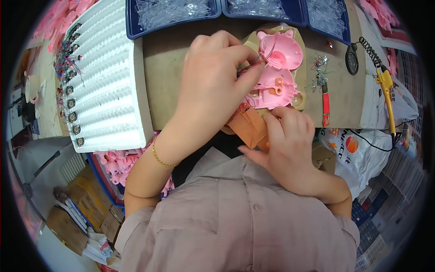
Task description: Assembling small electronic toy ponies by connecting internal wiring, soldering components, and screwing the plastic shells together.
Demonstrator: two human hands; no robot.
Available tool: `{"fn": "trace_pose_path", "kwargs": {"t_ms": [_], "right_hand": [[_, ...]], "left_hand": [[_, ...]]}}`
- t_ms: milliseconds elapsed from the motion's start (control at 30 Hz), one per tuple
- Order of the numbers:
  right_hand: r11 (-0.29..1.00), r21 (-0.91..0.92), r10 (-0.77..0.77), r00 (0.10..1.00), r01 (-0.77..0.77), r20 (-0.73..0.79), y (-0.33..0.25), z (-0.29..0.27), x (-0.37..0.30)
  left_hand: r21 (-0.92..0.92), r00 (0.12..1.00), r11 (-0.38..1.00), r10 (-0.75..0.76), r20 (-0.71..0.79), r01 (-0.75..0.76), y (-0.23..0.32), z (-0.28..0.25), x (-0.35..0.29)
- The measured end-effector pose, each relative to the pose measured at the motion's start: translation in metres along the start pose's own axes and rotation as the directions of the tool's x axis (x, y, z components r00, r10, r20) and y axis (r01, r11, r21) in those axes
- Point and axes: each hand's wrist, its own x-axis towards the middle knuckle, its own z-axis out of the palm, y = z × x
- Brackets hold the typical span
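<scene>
My left hand (219,75) is closed in a pinch on thin dark and reddish wires (247,69), above the left edge of two pink plastic shells. The far shell (290,47) is hollow with small ears. The near shell (283,93) has an orange part and posts inside. Both lie in a tan holder (299,68). My right hand (290,145) grips the right side of an orange-brown, box-like piece (248,126) at the table's near edge, thumb below and fingers along its side. Wires reach down toward that piece; their ends are hidden.
Blue bins (174,22) of clear plastic parts line the far side. A white foam tray (104,81) with round, wired parts stands left. On the right lie a red-handled tool (326,109), small metallic bits (321,68) and a yellow soldering iron (385,84). A white bag (358,154) hangs beside the table.
</scene>
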Motion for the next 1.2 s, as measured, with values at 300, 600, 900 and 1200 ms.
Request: {"fn": "trace_pose_path", "kwargs": {"t_ms": [300, 600, 900, 1200], "right_hand": [[0.895, 0.365, -0.269, 0.963, 0.256, -0.016, 0.059, -0.020, 0.047], [0.872, 0.273, -0.375, 0.913, 0.406, -0.160, 0.061, 0.000, 0.050], [0.893, 0.290, -0.382, 0.921, 0.345, 0.080, 0.059, -0.023, 0.070], [0.973, 0.102, -0.197, 0.976, 0.206, -0.092, 0.073, -0.043, 0.051]], "left_hand": [[-0.760, 0.849, 0.608, -0.507, -0.148, 0.230, -0.011, 0.007, -0.023], [0.084, 0.952, 0.968, 0.249, -0.180, -0.237, -0.026, 0.004, -0.088], [0.295, 0.969, 0.926, 0.248, -0.011, -0.234, -0.016, 0.003, -0.099], [0.254, 0.955, 0.928, 0.293, -0.043, -0.274, -0.003, -0.017, -0.052]]}}
